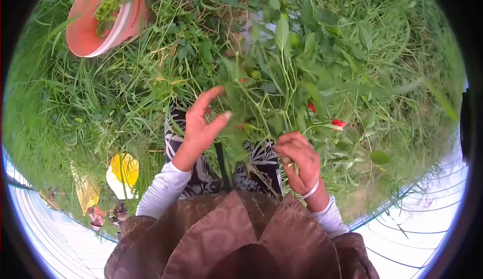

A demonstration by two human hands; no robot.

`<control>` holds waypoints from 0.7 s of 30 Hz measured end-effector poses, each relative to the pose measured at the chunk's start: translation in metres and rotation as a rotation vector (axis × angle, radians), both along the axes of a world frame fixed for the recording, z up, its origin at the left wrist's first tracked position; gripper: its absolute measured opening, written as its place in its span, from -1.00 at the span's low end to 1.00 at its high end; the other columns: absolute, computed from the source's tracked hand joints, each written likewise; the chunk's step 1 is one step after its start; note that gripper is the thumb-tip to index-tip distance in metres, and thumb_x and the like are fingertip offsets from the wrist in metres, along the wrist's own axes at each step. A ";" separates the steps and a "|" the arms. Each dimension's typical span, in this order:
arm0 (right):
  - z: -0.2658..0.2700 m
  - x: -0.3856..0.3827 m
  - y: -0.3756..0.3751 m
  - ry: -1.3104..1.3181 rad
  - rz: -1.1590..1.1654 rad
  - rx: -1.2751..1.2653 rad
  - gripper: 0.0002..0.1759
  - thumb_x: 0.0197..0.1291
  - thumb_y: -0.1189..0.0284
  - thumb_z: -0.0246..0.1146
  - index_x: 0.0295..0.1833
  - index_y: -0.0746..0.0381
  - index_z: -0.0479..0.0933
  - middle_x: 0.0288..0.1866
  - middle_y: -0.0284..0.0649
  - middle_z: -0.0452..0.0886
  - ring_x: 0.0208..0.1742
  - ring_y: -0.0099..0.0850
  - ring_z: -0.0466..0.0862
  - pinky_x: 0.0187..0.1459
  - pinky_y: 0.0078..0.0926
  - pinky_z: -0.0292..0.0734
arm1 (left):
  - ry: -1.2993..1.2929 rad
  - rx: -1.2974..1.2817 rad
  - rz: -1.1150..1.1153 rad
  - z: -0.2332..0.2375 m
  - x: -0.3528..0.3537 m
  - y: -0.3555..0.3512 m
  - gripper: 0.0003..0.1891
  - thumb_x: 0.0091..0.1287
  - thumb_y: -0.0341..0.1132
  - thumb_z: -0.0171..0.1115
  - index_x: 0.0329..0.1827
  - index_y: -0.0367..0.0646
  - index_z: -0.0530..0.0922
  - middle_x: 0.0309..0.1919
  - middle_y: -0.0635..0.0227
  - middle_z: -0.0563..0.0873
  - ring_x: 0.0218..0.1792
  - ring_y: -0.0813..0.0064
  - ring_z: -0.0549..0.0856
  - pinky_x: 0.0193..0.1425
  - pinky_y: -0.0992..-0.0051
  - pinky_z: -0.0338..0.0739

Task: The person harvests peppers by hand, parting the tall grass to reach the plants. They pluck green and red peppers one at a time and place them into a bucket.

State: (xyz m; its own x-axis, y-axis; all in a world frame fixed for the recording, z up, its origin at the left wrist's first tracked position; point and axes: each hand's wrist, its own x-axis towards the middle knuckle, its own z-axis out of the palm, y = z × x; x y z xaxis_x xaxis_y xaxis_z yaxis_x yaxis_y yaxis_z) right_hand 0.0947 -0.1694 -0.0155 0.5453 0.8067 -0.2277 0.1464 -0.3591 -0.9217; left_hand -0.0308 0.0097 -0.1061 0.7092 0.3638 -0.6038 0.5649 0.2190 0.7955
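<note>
A leafy green plant (261,105) with branching stems stands in front of me, and small red peppers (338,123) show on its right side. My left hand (201,125) is at the plant's left edge, thumb and fingers apart, with nothing seen in it. Low on the right side of the plant, my right hand (301,162) is closed, its fingers curled together close to the leaves. A small pale green bit shows by its fingertips, too small to name. Leaves hide part of the left fingertips.
An orange bucket (136,20) with green pieces inside lies tilted in the grass at upper left. A yellow and white piece (122,176) lies at lower left. Tall grass (75,113) surrounds the plant, and curved framing with white sheeting (427,203) is behind.
</note>
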 end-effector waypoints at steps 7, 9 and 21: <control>0.098 0.001 -0.035 0.050 0.018 0.111 -0.66 -0.14 0.59 0.03 -0.15 0.34 0.47 -0.38 -0.10 0.53 -0.33 -0.15 0.55 -0.20 -0.32 0.41 | -0.478 0.643 -0.592 0.148 0.045 -0.016 -0.07 -0.32 -0.28 0.46 0.26 -0.09 0.22 0.28 0.11 0.15 0.33 0.01 0.04 0.23 0.00 0.07; 0.123 0.007 -0.039 0.062 0.095 0.144 -0.67 -0.06 0.53 0.03 -0.10 0.33 0.45 -0.43 -0.11 0.50 -0.36 -0.17 0.54 -0.27 -0.30 0.43 | -0.514 0.552 -0.715 0.181 0.054 -0.028 -0.03 -0.33 -0.26 0.46 0.28 -0.10 0.17 0.29 0.11 0.12 0.34 0.03 0.00 0.23 -0.06 0.03; 0.195 0.016 -0.012 -0.431 0.194 0.135 -0.56 -0.23 0.56 0.14 -0.08 0.30 0.41 -0.14 -0.11 0.47 -0.07 -0.16 0.46 -0.13 -0.21 0.37 | -0.586 0.127 -0.534 0.212 0.084 -0.063 -0.41 -0.10 -0.27 0.32 0.07 -0.14 0.38 -0.17 0.25 0.57 -0.22 0.37 0.54 -0.07 0.43 0.44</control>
State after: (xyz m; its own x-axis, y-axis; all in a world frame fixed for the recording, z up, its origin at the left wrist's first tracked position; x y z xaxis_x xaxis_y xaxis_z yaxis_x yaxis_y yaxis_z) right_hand 0.1107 -0.1810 0.1791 0.4040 0.9093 0.0996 0.5774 -0.1690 -0.7988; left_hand 0.0531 -0.0536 0.1057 0.9958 -0.0728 -0.0562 0.0507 -0.0752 0.9959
